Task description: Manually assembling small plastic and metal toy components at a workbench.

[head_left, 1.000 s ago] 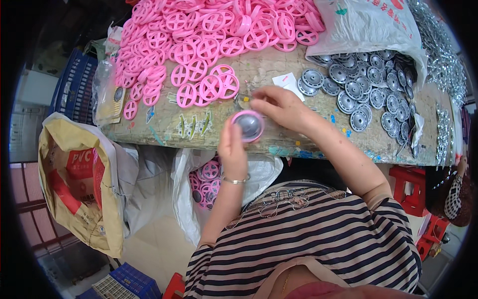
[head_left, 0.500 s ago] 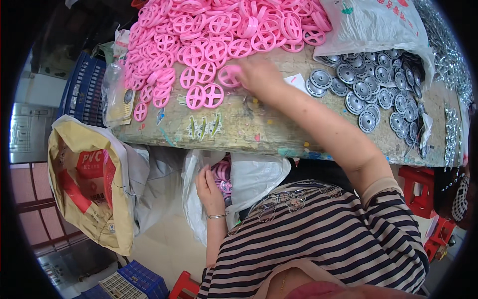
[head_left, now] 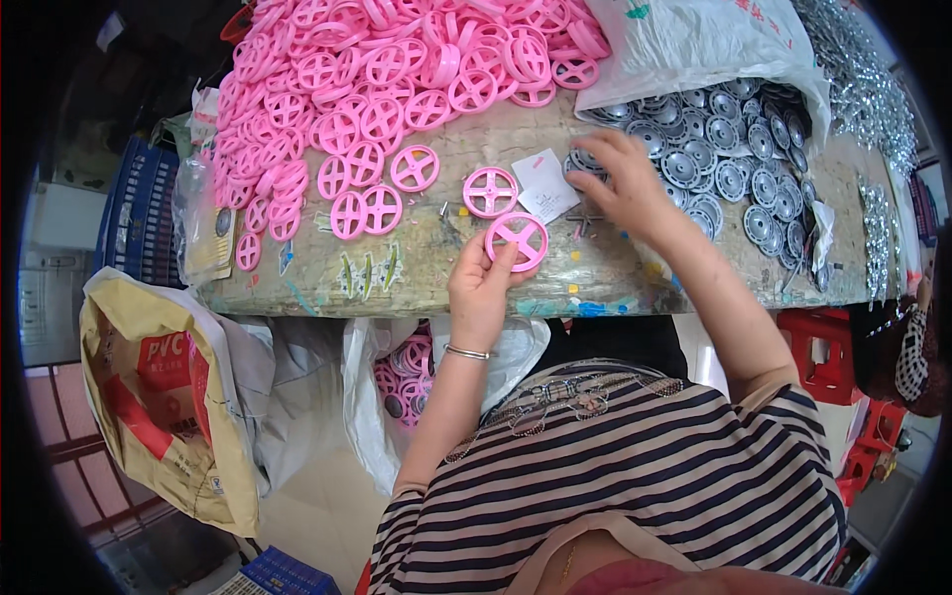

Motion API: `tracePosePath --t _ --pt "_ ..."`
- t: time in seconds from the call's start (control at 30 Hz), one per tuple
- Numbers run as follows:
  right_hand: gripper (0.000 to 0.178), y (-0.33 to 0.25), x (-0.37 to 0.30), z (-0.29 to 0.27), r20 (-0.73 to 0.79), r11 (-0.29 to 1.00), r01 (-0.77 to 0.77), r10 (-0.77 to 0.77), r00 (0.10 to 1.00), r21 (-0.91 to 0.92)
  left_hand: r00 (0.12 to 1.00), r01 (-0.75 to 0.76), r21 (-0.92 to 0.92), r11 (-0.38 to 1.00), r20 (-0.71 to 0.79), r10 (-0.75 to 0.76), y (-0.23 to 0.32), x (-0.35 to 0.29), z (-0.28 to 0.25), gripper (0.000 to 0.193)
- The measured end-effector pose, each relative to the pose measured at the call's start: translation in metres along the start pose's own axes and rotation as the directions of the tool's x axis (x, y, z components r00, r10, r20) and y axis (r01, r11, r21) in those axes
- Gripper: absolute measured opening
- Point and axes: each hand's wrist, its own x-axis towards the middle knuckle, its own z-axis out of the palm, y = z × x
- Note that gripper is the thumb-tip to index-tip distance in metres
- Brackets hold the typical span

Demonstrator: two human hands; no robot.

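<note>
My left hand [head_left: 479, 286] pinches a pink plastic wheel ring [head_left: 518, 241] with cross spokes between thumb and fingers, just above the near table edge. Another pink wheel ring [head_left: 491, 190] lies flat right behind it, beside a white paper slip [head_left: 545, 186]. At the left edge of the grey pile, my right hand [head_left: 627, 186] has its thumb and fingers around a round grey hubcap disc [head_left: 577, 165]. More grey hubcap discs [head_left: 732, 180] lie loose to its right. A large heap of pink wheel rings [head_left: 387, 64] covers the back left.
A white sack [head_left: 699, 45] lies over the grey discs at the back right, near silver tinsel [head_left: 858, 84]. Below the table edge, an open white bag [head_left: 365, 416] holds pink wheels with grey centres. A yellow-lined sack [head_left: 104, 297] stands left; red stools [head_left: 818, 342] stand right.
My left hand has risen from the white bag to the table and now holds a pink wheel ring. The right hand has left the pink rings and moved right to a grey disc.
</note>
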Motion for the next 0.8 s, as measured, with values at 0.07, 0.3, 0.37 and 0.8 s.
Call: tracePosePath --t 0.07,0.3,0.37,0.8 --pt "0.036 0.016 0.002 0.001 -0.023 0.998 -0.001 0.000 1.000 -0.062 1.000 0.022 -0.016 1.000 0.012 -0.022 0.001 0.002 -0.003 0.028" --pt "0.023 0.053 0.017 0.021 -0.010 0.976 -0.191 0.191 0.982 -0.107 0.999 0.049 -0.101 0.994 0.012 -0.048 0.000 0.004 -0.003 0.030" --pt "0.024 0.044 0.026 0.011 0.034 0.950 -0.309 0.307 0.951 0.053 0.999 0.041 -0.091 0.995 0.027 -0.039 0.004 0.004 -0.003 0.031" --pt "0.031 -0.072 -0.022 0.031 0.218 0.805 -0.364 0.294 0.930 0.468 0.990 0.020 -0.087 0.996 0.139 -0.007 0.000 0.003 -0.010 0.041"
